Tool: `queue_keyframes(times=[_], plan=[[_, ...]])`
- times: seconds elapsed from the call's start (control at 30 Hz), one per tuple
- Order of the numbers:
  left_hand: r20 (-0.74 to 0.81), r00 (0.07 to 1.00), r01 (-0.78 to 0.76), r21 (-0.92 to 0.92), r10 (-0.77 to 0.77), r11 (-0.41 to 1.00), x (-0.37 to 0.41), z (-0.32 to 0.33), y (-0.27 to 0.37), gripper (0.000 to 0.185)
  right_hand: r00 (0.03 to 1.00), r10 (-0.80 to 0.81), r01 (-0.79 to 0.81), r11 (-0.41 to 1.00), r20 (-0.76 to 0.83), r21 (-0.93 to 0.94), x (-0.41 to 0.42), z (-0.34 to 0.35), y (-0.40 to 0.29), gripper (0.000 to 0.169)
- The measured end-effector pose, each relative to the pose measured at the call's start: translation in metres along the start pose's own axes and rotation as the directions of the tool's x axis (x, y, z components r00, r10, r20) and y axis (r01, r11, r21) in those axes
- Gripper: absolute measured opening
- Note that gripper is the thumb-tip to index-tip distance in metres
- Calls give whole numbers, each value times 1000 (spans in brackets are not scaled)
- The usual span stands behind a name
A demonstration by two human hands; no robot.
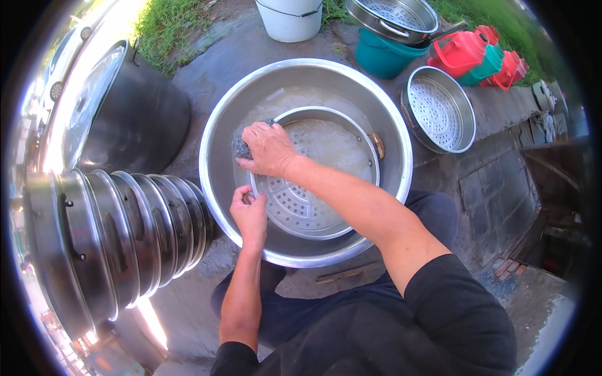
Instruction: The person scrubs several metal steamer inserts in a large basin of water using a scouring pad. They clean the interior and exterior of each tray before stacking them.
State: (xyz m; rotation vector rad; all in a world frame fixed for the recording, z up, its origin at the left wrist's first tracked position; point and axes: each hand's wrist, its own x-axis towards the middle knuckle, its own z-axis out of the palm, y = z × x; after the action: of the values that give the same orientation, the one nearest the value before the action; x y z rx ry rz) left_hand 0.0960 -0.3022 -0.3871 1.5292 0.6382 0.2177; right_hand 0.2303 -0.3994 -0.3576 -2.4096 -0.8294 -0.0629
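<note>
A round metal steamer tray with a perforated bottom [289,203] lies in a wide metal basin [305,257] that holds cloudy water. My left hand [249,209] grips the tray's near-left rim by its handle, which the fingers mostly hide. Pressed by my right hand [269,146] against the tray's far-left rim is a grey scouring pad [242,146]. The tray's other handle [377,145], brown and worn, shows on the right.
Stacked steamer tiers [127,235] and a tall dark pot [141,113] stand left. Beyond the basin are a white bucket [290,23] and a teal bucket [388,54] bearing steamer trays. Another perforated tray [439,110] and red containers [463,51] lie right.
</note>
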Motion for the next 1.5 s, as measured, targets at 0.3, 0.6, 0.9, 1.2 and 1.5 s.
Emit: queue_keyframes(times=[0.3,0.6,0.9,1.2,1.5], plan=[[25,993,120,-113,-118,986,3,-4,-9,27,928,331,-370,872,-171,-319,-88,1,150,43],[31,999,47,-87,-45,995,8,-3,-1,26,844,460,-319,845,277,-430,-178,-36,99,43],[31,997,68,-23,-67,997,5,-4,1,27,920,325,-343,938,-220,-51,-145,-41,99,46],[106,984,139,66,-146,988,30,-13,-9,31,822,569,-538,793,29,-286,-47,-27,132,45],[128,927,373,-201,-353,906,46,-18,5,37,920,-353,342,935,170,88,-21,42,17,38]])
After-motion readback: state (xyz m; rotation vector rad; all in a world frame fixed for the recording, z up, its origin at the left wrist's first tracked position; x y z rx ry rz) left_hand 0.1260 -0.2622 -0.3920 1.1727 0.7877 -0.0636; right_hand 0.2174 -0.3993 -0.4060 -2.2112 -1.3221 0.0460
